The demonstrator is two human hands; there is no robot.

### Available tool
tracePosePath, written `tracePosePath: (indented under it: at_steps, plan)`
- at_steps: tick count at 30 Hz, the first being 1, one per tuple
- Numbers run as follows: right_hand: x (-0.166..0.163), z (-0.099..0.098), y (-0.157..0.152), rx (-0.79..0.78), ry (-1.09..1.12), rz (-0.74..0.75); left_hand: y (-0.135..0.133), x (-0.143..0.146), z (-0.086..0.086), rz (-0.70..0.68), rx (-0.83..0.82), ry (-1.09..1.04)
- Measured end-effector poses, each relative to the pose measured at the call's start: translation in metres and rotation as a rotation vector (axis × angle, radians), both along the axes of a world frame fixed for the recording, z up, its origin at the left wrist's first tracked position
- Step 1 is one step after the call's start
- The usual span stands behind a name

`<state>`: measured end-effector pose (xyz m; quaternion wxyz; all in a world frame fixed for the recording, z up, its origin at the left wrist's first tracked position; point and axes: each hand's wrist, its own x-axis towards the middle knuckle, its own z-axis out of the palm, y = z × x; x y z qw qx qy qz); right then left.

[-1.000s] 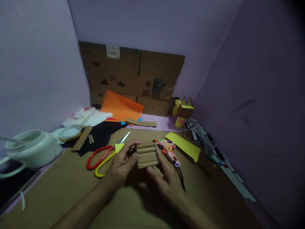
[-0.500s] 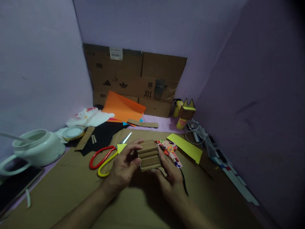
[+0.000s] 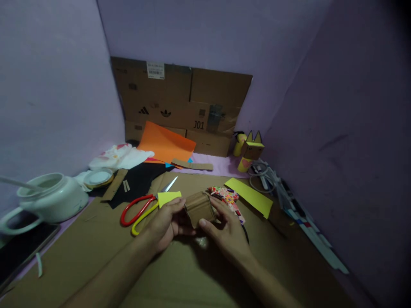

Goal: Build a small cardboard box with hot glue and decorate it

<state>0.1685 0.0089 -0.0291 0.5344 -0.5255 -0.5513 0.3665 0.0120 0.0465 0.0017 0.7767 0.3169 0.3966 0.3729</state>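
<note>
Lilac walls enclose a cardboard-covered worktop (image 3: pixel 80 261). Beyond both hands leans a flattened carton (image 3: pixel 180 107). Red-and-yellow scissors (image 3: pixel 141 208) lie just left of the left hand (image 3: pixel 163 224), which, with the right hand (image 3: pixel 226 229), grips a folded cardboard piece (image 3: pixel 199 208) between them.

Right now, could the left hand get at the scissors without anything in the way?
Probably yes. The left hand is busy gripping the cardboard piece, but the scissors lie just beside it on the cardboard mat, with nothing between them.
</note>
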Motion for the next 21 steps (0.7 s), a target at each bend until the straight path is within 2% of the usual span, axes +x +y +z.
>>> tracePosePath:
  at_steps: [5,8,10,13,15,21]
  plan:
    - [-0.005,0.011,-0.002,-0.242,0.412,0.212,0.002,-0.004,-0.001,-0.119,-0.074,0.097]
    - [-0.005,0.014,-0.002,-0.363,0.574,0.196,0.002,-0.004,0.002,-0.149,-0.067,0.146]
    - [-0.005,0.013,-0.001,-0.424,0.639,0.151,0.001,-0.004,0.004,-0.119,0.005,0.173]
    - [-0.004,0.010,0.001,-0.437,0.664,0.160,0.001,-0.005,0.003,-0.034,0.133,0.242]
    - [-0.003,0.007,0.002,-0.420,0.661,0.193,0.001,-0.005,0.001,-0.014,0.151,0.239]
    - [-0.002,0.003,0.005,-0.397,0.690,0.246,0.007,-0.010,0.000,-0.055,-0.005,0.131]
